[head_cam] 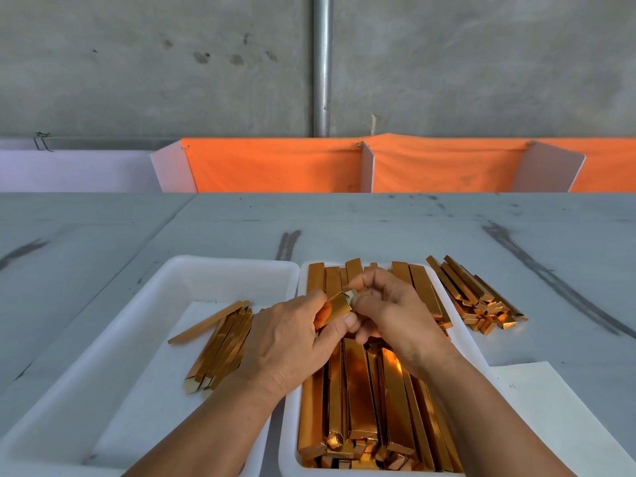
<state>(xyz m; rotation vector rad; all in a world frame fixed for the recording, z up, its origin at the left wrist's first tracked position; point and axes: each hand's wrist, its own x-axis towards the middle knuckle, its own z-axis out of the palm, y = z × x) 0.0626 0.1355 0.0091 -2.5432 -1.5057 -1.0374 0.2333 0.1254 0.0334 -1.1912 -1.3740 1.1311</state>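
Both hands meet above the right white tray, which is packed with several long gold foil boxes. My left hand grips one gold box round its body, its far end raised. At that end my right hand pinches the small end flap with thumb and fingertips. The rest of the held box is hidden under my hands. The left white tray holds a small bundle of gold boxes lying on white paper.
A loose pile of gold boxes lies on the grey table right of the trays. A white sheet sits at the near right. Orange cloth with white dividers runs along the table's far edge, before a concrete wall.
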